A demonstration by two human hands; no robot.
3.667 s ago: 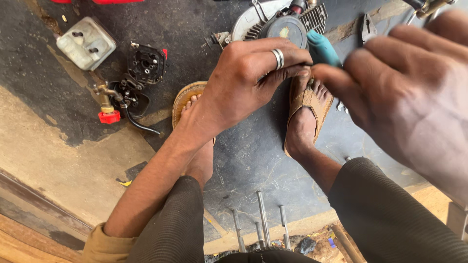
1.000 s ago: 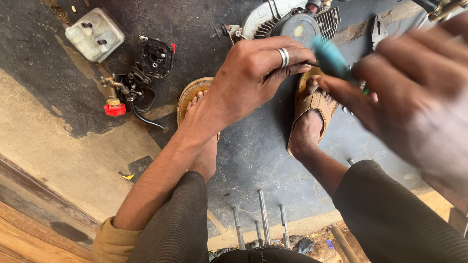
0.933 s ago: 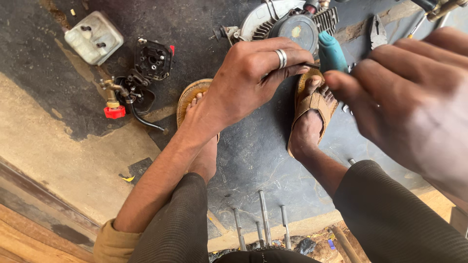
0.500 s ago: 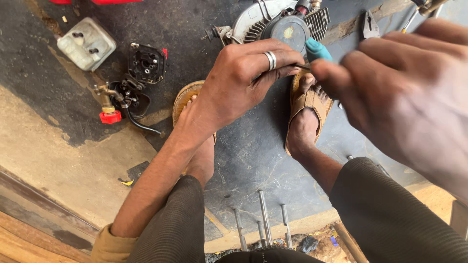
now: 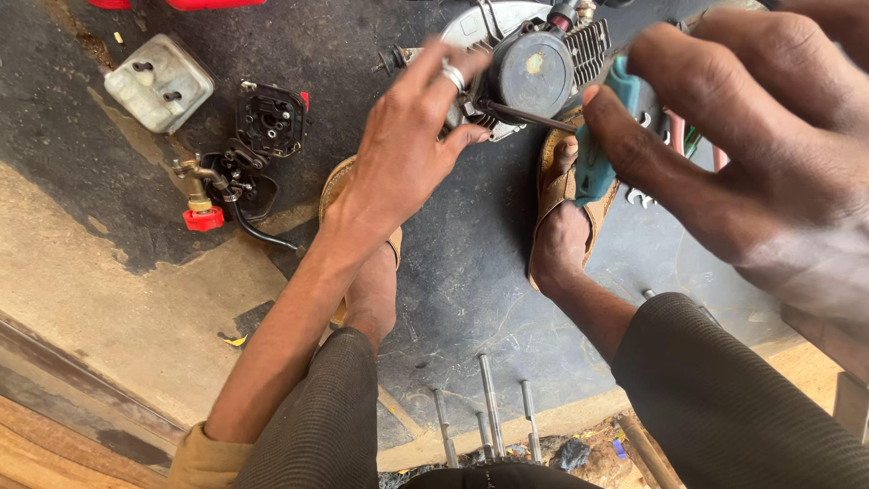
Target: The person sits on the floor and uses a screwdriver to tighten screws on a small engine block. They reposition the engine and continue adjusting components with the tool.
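My left hand (image 5: 407, 154), with a ring on one finger, reaches forward with fingers spread and rests on the side of a small grey engine (image 5: 525, 63) on the dark floor. My right hand (image 5: 751, 154), close to the camera and blurred, grips the teal handle of a screwdriver (image 5: 593, 136); its thin dark shaft points left at the engine's round cover. Both my feet in brown sandals (image 5: 557, 181) stand below the engine.
A white plastic cover (image 5: 158, 83), a black carburettor part (image 5: 267, 122) and a brass fitting with a red cap (image 5: 201, 204) lie at the left. Wrenches (image 5: 647, 195) lie behind the right hand. Several long metal bolts (image 5: 489, 407) lie near my knees.
My left hand has opened from a curled grip and stretched forward onto the engine. The right hand has lowered the screwdriver, whose shaft now points at the engine cover.
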